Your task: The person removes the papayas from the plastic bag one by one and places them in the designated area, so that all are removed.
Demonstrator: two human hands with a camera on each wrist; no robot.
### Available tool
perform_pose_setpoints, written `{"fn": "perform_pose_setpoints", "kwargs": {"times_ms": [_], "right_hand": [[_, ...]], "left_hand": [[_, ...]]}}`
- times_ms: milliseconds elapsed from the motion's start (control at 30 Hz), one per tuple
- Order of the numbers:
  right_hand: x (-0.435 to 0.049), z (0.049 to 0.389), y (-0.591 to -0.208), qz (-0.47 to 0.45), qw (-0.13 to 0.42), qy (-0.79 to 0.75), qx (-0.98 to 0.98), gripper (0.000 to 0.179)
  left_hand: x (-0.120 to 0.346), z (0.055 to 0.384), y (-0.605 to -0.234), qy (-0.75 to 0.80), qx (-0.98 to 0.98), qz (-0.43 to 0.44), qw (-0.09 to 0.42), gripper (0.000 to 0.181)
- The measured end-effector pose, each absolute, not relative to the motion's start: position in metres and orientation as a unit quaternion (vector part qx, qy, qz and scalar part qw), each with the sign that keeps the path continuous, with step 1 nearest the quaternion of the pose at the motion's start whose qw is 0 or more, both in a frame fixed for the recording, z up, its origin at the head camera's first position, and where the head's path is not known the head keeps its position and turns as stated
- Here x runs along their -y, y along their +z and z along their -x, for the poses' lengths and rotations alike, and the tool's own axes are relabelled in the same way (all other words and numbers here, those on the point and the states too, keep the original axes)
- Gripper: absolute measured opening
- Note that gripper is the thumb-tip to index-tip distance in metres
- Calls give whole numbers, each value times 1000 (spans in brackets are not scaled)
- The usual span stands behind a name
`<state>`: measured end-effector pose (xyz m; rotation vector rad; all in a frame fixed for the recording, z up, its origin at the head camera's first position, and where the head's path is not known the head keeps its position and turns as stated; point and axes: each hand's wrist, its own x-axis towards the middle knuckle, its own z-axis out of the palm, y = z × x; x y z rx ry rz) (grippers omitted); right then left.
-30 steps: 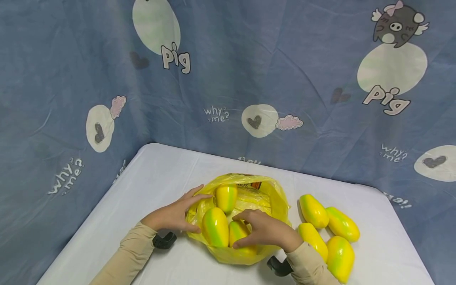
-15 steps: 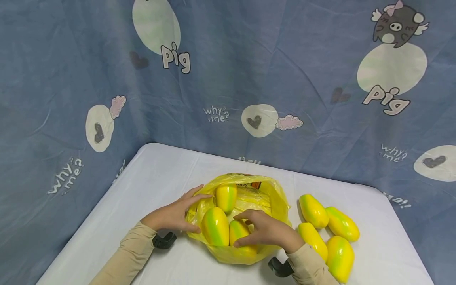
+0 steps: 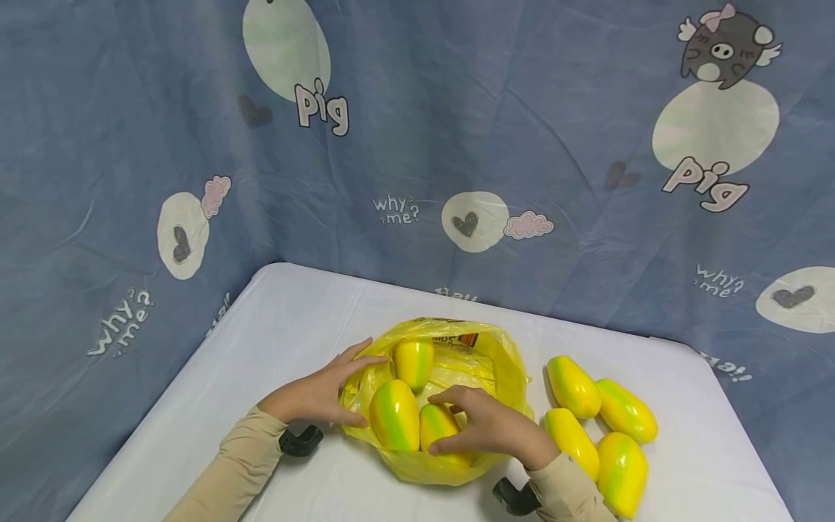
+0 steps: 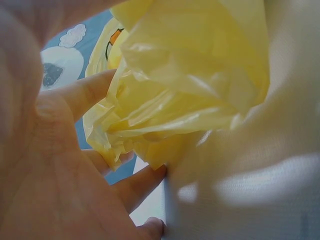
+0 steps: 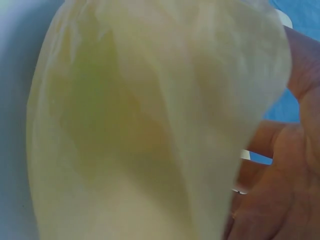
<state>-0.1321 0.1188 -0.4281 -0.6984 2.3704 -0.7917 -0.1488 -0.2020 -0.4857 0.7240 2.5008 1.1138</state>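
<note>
A yellow plastic bag [image 3: 512, 362] stands with its mouth wide apart on the white table. Inside it are three glossy yellow mangoes with green stripes: a back one [image 3: 414, 362], a left one [image 3: 394, 417] and a front one [image 3: 438, 424]. My right hand [image 3: 492, 428] reaches in over the near right rim and holds the front mango, thumb and fingers on either side of it. At the bag's left rim is my left hand [image 3: 320, 391], its fingers spread and touching the plastic. The left wrist view shows those fingers behind the crumpled bag wall [image 4: 185, 75].
Several more mangoes lie right of the bag, among them a far one [image 3: 574, 388], a right one [image 3: 628, 411] and a near one [image 3: 622, 471]. Behind the table [image 3: 306, 297] hangs a blue printed curtain [image 3: 417, 145].
Almost everything stays in place. The right hand and wrist have shifted very slightly to the right; the left hand, bag and mangoes keep their positions.
</note>
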Motion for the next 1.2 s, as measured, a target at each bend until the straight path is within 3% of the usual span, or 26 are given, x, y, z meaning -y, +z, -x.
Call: {"fn": "perform_pose_setpoints", "kwargs": {"times_ms": [667,1200], "right_hand": [[-129,128,-433,318,203,-298,-877,67],[-144,127,-418,280,187,-347,-876,78]], "left_hand": [[202,150,-485,384,-873,-258,155,98],[202,150,-487,379,-875,-263,146,98]]}}
